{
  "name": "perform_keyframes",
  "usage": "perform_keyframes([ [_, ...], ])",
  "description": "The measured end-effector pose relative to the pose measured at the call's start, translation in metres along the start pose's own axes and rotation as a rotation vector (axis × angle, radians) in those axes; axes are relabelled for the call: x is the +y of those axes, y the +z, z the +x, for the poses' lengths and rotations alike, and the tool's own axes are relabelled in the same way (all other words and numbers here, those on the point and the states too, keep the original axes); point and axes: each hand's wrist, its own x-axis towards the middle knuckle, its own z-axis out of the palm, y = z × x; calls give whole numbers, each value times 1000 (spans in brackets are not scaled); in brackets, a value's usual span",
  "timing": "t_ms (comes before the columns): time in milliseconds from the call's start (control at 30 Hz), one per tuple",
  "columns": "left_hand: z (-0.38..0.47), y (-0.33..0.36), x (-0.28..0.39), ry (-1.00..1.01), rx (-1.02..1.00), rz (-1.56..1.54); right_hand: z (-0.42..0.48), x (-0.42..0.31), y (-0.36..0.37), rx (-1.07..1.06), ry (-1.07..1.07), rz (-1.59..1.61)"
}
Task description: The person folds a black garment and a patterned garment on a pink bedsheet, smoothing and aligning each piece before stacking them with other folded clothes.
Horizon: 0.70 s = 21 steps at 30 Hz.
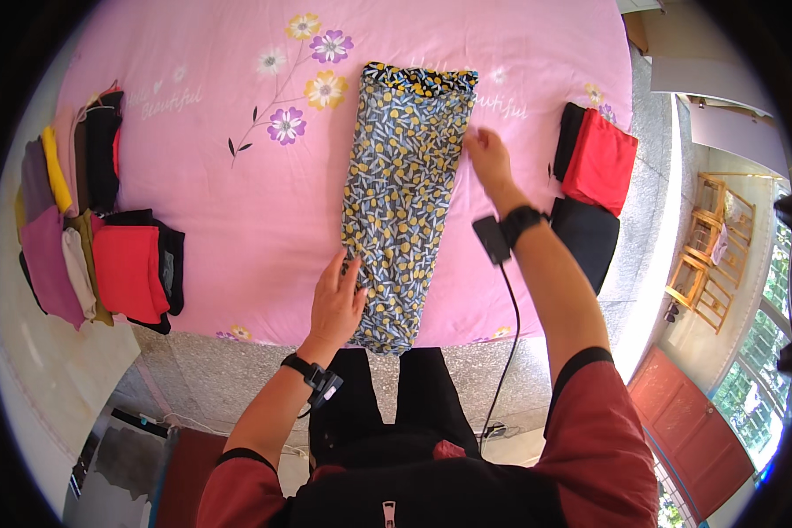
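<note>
A long, narrow folded garment of black, yellow and white patterned fabric (402, 198) lies lengthwise on a bed with a pink floral sheet (237, 218). Its dark gathered band is at the far end, and its near end reaches the bed's edge. My left hand (338, 300) rests with spread fingers on the garment's lower left edge. Beside its upper right edge is my right hand (490, 158), fingers curled and slightly blurred; whether it touches the cloth or pinches anything is not clear.
Folded clothes lie in stacks at the bed's left, a red one (127, 270) among them. At the right are a folded red cloth (600, 162) and a dark one (586, 234). A black cable (516, 317) hangs from the device at my right wrist. Wooden chairs (709, 244) stand far right.
</note>
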Motion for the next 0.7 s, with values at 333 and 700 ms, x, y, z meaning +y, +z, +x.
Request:
perform_keyframes([
  [333,55,8,15,189,-49,115,38,-70,14,-368,433,733],
  [700,84,-11,-41,-583,-147,-1329,-140,-56,-33,-625,-964,-599],
])
